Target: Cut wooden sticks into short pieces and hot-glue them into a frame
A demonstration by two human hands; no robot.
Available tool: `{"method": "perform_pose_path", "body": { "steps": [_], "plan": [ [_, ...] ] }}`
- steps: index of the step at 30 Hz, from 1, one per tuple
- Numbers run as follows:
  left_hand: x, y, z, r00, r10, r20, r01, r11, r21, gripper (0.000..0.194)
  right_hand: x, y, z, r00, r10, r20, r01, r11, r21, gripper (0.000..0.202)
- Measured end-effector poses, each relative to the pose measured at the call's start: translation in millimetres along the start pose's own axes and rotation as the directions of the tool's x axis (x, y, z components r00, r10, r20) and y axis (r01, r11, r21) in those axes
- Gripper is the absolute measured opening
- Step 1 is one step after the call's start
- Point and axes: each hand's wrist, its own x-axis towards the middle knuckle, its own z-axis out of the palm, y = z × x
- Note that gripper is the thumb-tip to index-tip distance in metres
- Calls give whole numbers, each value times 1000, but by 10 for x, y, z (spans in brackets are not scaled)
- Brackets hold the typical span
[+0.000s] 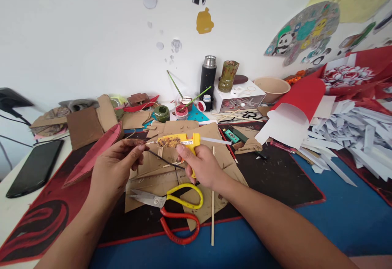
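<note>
A yellow hot glue gun (pixel 171 140), stained brown along its barrel, is gripped in my right hand (pixel 203 165). Its nozzle points left and a whitish glue stick (pixel 216 141) sticks out of its back end. Close by the nozzle tip, my left hand (pixel 118 165) is closed in a pinch; what small thing it holds I cannot make out. A thin dark strand (pixel 165 159) runs between the two hands. Beneath them lie pieces of cardboard (pixel 229 179) and opened scissors (pixel 180 214) with one yellow and one red handle. A wooden stick (pixel 212 220) lies right of the scissors.
Left are a phone (pixel 35 169) and a pink-faced cardboard piece (pixel 94 154). Paint jars (pixel 161 114), a black flask (pixel 208 77) and a white box (pixel 239 97) stand along the wall. A green lighter (pixel 231 135) lies right of the gun; paper strips (pixel 361 130) pile up far right.
</note>
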Motion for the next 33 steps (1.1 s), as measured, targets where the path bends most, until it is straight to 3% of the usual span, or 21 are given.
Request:
{"method": "perform_pose_path", "body": {
  "steps": [9, 33],
  "plan": [
    [10, 32, 34, 1000, -8, -14, 6, 994, -111, 29, -9, 7, 0, 1000, 0, -1, 0, 1000, 1, 68],
    [30, -25, -8, 1000, 3, 26, -2, 999, -44, 24, -27, -1, 23, 1000, 4, 8, -4, 1000, 9, 66]
  ]
}}
